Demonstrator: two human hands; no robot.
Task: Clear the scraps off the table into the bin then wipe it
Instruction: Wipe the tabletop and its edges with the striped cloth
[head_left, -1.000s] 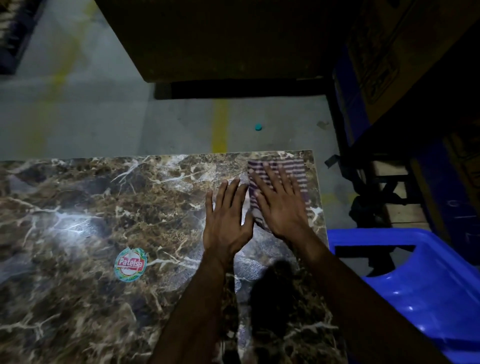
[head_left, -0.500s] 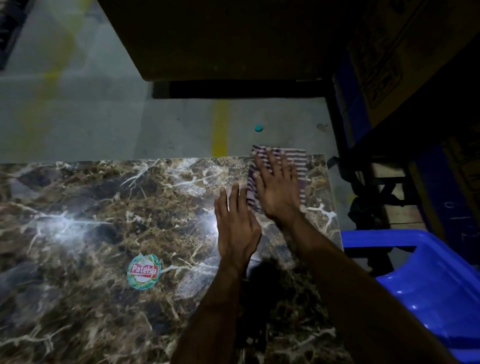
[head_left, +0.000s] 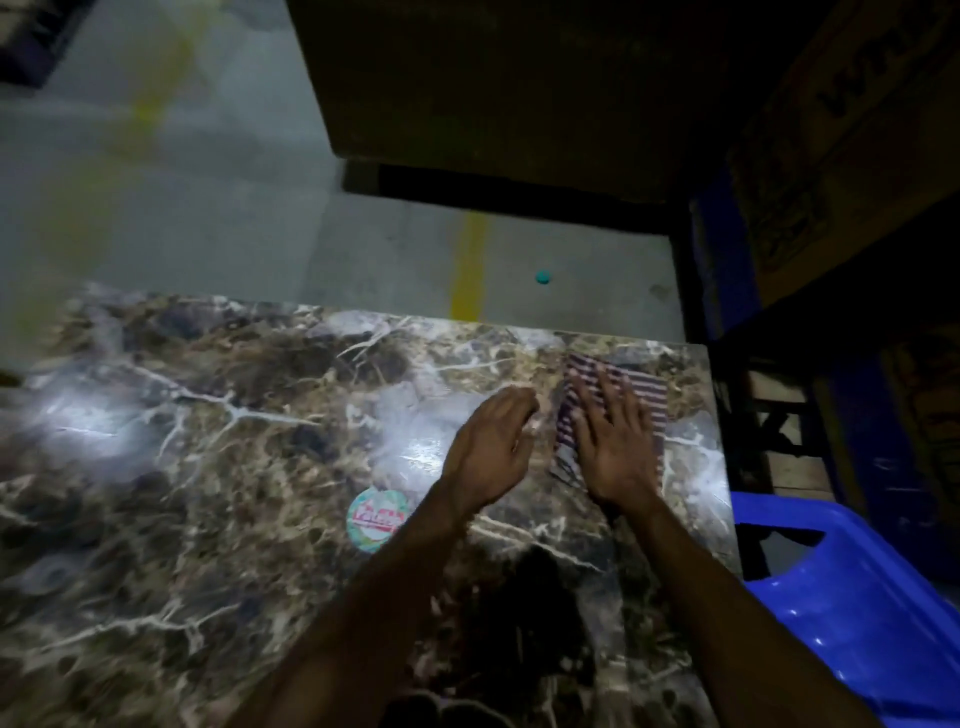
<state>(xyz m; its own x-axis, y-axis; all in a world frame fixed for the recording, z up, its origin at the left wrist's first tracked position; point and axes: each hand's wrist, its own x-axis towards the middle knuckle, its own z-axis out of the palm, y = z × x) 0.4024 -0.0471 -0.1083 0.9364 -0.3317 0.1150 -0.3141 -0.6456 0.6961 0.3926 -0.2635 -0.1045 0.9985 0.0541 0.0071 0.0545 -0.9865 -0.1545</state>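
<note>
Pressing flat on a striped cloth (head_left: 615, 410), the right hand (head_left: 613, 447) was recorded with fingers straight and spread, palm down, near the far right corner of the table (head_left: 208, 467). The cloth, purple and white in stripes, was laid on the marble-patterned surface just short of the far edge and right edge, partly covered by that hand. The left hand (head_left: 493, 441) was noted just beside the cloth on its left, raised slightly over the surface, fingers bent loosely, nothing held; whether its fingertips touched the cloth could not be told owing to blur. A round sticker (head_left: 375, 517) in green and red was entered on the tabletop, near the left forearm. A blue plastic bin (head_left: 857, 613) was listed at the right of the table, below its edge. A grey floor (head_left: 208, 208) with a yellow line (head_left: 467, 270) was seen beyond the table, a small teal cap (head_left: 543, 277) lying on it. Cardboard boxes (head_left: 831, 130) were catalogued at upper right, in deep shadow.
</note>
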